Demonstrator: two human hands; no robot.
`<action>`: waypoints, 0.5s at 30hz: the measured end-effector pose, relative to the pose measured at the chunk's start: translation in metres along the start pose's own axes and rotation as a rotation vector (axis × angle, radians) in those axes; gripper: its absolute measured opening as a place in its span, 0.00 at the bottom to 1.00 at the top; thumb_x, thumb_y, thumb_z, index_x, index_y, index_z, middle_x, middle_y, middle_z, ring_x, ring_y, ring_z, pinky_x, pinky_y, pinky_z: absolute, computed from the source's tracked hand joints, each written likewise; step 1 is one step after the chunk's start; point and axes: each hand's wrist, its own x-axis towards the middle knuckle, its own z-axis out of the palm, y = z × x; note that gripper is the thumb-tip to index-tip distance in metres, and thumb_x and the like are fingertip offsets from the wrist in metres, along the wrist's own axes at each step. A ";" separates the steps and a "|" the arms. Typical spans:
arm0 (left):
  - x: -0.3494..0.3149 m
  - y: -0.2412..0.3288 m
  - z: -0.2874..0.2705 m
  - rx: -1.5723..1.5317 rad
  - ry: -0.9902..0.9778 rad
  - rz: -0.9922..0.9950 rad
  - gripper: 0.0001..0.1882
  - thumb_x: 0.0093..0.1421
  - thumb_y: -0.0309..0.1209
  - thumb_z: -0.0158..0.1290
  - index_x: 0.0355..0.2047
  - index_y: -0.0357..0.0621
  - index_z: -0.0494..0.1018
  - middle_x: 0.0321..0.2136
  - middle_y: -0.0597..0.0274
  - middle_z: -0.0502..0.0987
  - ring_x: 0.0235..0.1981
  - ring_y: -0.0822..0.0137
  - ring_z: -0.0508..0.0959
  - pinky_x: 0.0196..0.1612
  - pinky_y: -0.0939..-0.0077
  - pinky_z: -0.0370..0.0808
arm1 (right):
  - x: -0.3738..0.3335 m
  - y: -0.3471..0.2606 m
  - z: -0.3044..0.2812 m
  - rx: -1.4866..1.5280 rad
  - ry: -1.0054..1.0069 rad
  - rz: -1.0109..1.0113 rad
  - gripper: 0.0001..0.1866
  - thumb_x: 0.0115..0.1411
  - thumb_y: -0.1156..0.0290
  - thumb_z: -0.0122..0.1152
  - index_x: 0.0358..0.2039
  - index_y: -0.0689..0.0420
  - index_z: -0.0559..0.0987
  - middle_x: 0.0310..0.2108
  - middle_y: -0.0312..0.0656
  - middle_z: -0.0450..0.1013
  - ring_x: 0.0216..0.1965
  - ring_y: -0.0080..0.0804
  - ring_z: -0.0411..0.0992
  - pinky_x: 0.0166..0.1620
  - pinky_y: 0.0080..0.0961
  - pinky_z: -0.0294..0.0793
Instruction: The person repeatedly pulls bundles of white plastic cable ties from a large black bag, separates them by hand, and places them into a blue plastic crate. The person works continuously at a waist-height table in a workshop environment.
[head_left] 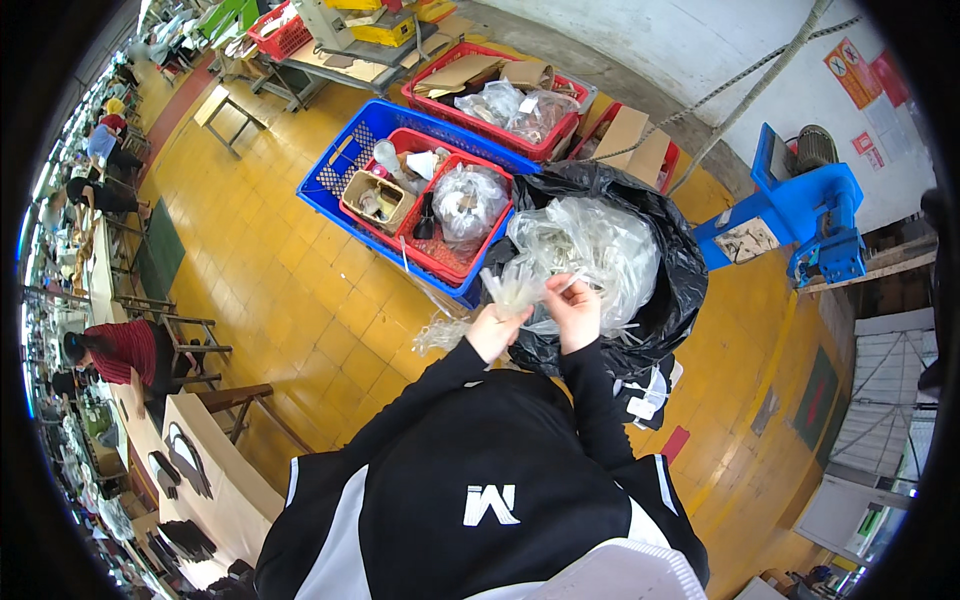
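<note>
My left hand (494,332) is closed around a bunch of clear plastic strips (512,286) that fan out above the fingers. Close beside it, my right hand (575,315) pinches with thumb and forefinger what looks like a thin piece of the same plastic. Both hands are over the near edge of a large black plastic bag (683,292), which stands open on the floor. Crumpled clear plastic (600,245) fills the bag. More loose clear strips (440,335) lie to the left of my left hand.
Left of the bag stands a blue crate (322,178) with red baskets (450,265) inside. Behind are a red crate (550,150) of plastic and cardboard, and a blue machine (790,215) at right. Far left, people sit along worktables; a table (215,450) holds dark cut pieces.
</note>
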 end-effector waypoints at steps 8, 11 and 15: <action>-0.007 0.010 -0.022 0.211 0.211 0.256 0.11 0.61 0.33 0.44 0.32 0.40 0.73 0.25 0.65 0.74 0.27 0.73 0.72 0.35 0.79 0.67 | -0.001 -0.015 0.004 -0.125 0.052 -0.003 0.12 0.61 0.72 0.47 0.41 0.63 0.73 0.23 0.34 0.72 0.24 0.14 0.65 0.30 0.13 0.64; -0.015 0.038 -0.063 0.255 0.420 0.548 0.14 0.62 0.37 0.42 0.29 0.40 0.71 0.25 0.60 0.74 0.29 0.66 0.73 0.47 0.70 0.66 | 0.021 -0.010 -0.028 -0.396 0.073 -0.179 0.15 0.64 0.67 0.41 0.44 0.63 0.72 0.25 0.35 0.73 0.26 0.15 0.65 0.33 0.14 0.65; -0.061 0.082 -0.157 -0.061 0.684 0.665 0.10 0.62 0.38 0.43 0.30 0.45 0.66 0.21 0.67 0.66 0.21 0.73 0.68 0.33 0.63 0.73 | 0.061 0.038 -0.092 -0.943 0.057 -0.054 0.16 0.58 0.68 0.49 0.45 0.61 0.71 0.29 0.43 0.73 0.30 0.37 0.71 0.39 0.29 0.70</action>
